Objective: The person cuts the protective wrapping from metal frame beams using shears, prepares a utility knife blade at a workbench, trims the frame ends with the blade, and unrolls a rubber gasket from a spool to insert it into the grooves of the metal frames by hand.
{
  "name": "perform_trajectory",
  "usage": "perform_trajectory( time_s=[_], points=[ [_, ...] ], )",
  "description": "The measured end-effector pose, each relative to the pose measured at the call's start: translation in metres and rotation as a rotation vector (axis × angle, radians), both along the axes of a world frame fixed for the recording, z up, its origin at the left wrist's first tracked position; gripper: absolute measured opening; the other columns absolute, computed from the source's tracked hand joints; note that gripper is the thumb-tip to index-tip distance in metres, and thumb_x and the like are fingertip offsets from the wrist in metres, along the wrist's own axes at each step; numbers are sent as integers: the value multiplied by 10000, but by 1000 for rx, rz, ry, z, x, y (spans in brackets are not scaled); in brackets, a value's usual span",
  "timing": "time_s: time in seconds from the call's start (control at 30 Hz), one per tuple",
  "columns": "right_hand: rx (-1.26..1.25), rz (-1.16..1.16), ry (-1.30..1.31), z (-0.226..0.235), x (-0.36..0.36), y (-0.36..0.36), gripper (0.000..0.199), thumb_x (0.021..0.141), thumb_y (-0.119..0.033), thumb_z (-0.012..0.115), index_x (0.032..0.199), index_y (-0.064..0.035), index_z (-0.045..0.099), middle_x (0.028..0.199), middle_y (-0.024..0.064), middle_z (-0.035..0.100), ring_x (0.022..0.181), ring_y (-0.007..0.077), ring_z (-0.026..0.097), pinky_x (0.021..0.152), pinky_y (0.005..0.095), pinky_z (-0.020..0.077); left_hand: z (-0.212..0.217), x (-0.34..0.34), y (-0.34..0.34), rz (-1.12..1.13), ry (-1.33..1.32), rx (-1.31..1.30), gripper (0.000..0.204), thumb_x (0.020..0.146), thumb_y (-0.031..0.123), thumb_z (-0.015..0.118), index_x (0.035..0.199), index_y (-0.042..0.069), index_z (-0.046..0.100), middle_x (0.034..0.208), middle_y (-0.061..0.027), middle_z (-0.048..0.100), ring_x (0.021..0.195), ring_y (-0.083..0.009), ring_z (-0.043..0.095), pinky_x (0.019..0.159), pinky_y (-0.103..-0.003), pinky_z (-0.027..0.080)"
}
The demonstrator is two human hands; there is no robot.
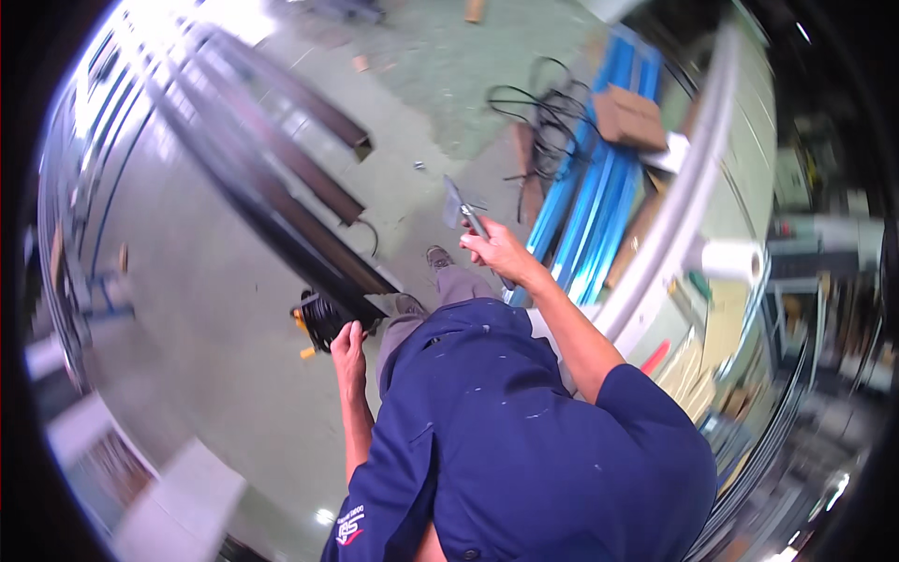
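Note:
My right hand (498,251) is wrapped round a hand tool with a grey handle and a flat, pointed, pale blade (453,197); its exact kind is not clear. The blade points up and away over the floor. Lower on the left, my left hand (349,341) has its fingers pressed together by the end of a long dark metal profile (314,253). Whatever those fingers hold, if anything, is hidden. Just beyond them sits a black cable reel (326,317) with yellow parts, partly covered by the profile's end.
More brown metal profiles (309,173) stretch toward the far left. Blue-wrapped lengths (585,225) lie on the right, with a cardboard box (631,118) on them and a tangled black cable (552,117) beside them. A long pale bench edge (674,225) runs along the right.

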State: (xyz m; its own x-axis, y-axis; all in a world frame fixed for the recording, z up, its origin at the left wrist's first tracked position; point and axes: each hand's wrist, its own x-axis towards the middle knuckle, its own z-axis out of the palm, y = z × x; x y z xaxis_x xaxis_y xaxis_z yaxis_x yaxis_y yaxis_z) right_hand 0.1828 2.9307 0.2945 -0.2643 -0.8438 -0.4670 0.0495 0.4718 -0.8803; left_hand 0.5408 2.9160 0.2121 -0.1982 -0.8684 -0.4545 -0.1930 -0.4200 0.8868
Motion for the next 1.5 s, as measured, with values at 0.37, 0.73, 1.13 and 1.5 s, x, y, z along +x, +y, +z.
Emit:
perform_trajectory(
  time_s=[0.37, 0.73, 1.13, 1.5],
  points=[
    [-55, -938, 501, 46, 13, 213, 361, 755, -152, 700, 1067, 6, 611, 906, 74, 647, 832, 163, 609, 758, 316, 492, 9, 11, -26, -338, 67, 98, 452, 1027, 343, 503, 1149, -79, 608, 1026, -113, 657, 928, -162, 636, 870, -329, 546],
    [772, -1272, 1065, 46, -84, 456, 475, 706, -314, 703, 1070, -18, 629, 971, 195, 677, 940, 389, 654, 842, 489, 494, -1, 19, -21, -368, 78, 56, 537, 1029, 398, 484, 1248, -88, 555, 1141, -158, 629, 1045, -256, 641, 887, -359, 544],
    [920, -1044, 1132, 36, -102, 493, 724, 771, -512, 707, 1217, 44, 582, 1153, 262, 566, 1142, 431, 511, 970, 537, 408, -23, -2, 43, -787, -341, 264, 360, 952, 300, 585, 1054, -33, 677, 834, -41, 655, 723, -104, 594, 631, -247, 462],
    [711, -1017, 1209, 38, -90, 498, 746, 734, -478, 771, 1184, 79, 563, 1119, 248, 578, 1083, 405, 537, 956, 492, 425, -25, -57, 75, -1087, -382, 44, 340, 929, 269, 577, 1037, -44, 656, 832, -111, 666, 782, -153, 597, 739, -305, 477]
  ],
)
